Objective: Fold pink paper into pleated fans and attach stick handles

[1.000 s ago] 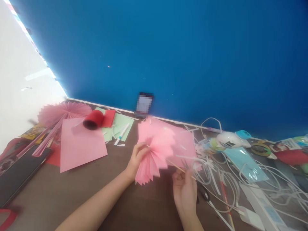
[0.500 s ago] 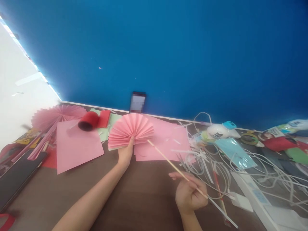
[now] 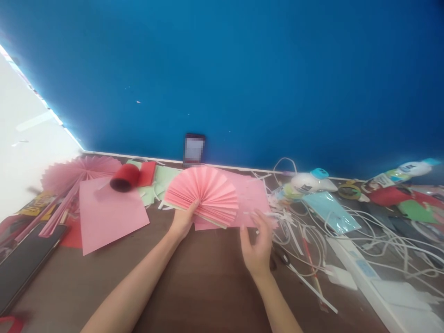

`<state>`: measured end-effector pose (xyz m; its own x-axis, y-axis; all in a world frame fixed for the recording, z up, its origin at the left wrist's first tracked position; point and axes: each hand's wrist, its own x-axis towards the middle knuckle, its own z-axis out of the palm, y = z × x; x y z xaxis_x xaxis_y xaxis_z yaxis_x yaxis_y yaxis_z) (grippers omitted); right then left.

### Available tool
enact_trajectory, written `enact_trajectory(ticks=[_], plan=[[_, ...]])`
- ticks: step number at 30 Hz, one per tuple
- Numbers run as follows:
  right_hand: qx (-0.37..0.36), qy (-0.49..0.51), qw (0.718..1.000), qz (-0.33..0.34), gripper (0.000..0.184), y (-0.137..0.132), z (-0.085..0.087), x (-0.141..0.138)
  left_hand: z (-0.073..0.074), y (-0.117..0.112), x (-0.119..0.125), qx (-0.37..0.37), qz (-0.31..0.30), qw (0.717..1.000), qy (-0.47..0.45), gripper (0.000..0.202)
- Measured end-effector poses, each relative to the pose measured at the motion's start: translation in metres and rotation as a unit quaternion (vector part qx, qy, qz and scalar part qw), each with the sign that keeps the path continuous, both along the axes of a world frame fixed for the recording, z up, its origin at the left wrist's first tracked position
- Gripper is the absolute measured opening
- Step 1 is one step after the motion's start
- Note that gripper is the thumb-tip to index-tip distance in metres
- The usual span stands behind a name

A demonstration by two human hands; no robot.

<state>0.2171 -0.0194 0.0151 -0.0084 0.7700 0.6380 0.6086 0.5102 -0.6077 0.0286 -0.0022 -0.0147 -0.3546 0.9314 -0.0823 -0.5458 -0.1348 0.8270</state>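
A pink rosette fan (image 3: 83, 172) lies in the back left corner of the tabletop (image 3: 208, 286), with a pink sheet (image 3: 113, 219) and a red roll (image 3: 128, 175) just right of it. The left hand (image 3: 182, 224) grips the base of a spread pleated paper fan (image 3: 215, 189) between thumb and fingers, near the middle of the back edge. Beside it, the right hand (image 3: 257, 249) holds thumb and fingers parted, near a blue packet (image 3: 331, 212) and a white power strip (image 3: 359, 268) farther right.
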Motion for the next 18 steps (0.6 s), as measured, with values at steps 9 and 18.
enact_trajectory(ticks=[9,18], plan=[[-0.282,0.373,0.871,0.155,0.037,0.046,0.031,-0.003,0.008,-0.004,0.001,0.039,-0.106,0.991,-0.067,0.061],[-0.406,0.432,0.781,0.195,0.039,0.053,0.007,-0.019,0.006,-0.005,0.001,0.004,-0.112,0.993,-0.045,0.062]])
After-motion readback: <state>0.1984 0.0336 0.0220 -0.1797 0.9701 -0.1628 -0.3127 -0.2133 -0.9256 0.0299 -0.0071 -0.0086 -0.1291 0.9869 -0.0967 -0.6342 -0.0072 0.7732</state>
